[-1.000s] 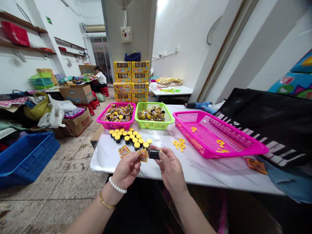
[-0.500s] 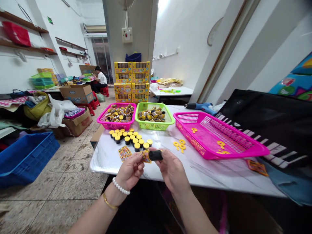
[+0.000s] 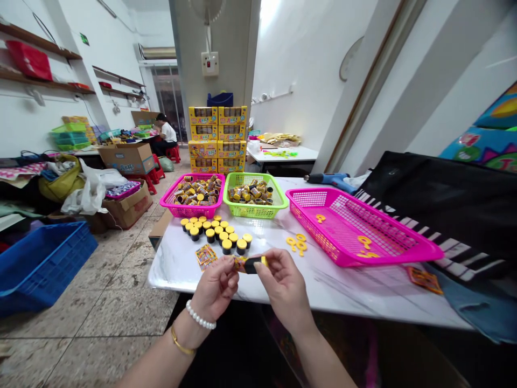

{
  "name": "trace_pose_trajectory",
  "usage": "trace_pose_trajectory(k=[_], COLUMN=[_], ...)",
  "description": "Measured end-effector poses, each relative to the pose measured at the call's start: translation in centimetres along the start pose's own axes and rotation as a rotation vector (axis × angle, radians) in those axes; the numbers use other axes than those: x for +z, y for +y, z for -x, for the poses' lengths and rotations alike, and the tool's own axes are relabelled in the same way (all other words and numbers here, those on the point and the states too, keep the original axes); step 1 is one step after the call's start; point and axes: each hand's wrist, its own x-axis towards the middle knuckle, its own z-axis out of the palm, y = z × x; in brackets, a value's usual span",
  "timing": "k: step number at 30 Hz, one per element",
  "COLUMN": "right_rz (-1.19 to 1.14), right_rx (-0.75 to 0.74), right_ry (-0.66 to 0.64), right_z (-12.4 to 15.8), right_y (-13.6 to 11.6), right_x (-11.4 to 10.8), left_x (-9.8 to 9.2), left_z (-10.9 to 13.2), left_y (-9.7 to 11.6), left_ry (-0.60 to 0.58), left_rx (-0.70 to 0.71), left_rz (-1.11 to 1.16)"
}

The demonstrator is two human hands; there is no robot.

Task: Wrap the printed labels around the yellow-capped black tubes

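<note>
Right hand (image 3: pixel 286 288) around crosswise tube (image 3: pixel 251 265), cap (image 3: pixel 264 261) rightward

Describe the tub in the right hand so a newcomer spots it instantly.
Start at the white table. Above its near edge, the right hand holds a black tub with a yellow end. Unlike the standing tubs farther back, it is held sideways, off the tabletop.

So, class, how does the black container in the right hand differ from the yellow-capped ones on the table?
The held container lies sideways; the standing containers are upright.
The held container is in the right hand; the standing containers rest on the table.
A printed label is at the held container's end; the standing containers show plain black sides.
Both are black and yellow.
</note>
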Motion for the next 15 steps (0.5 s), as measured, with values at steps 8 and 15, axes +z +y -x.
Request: trace_pose_trajectory(k=[8, 15], right_rz=[-0.067, 0.252], right_rx=[0.028, -0.241], right_ry=[-0.062, 0.108], right_z=[-0.9, 0.4], right_y=[-0.1, 1.4], right_x=[0.4, 0.0], left_x=[-0.2, 0.2], left_z=[0.1, 0.8], left_y=[0.7, 0.5], left_ry=[-0.021, -0.024], left_rx=[-0.103, -0.051], left_rz=[0.029, 0.032])
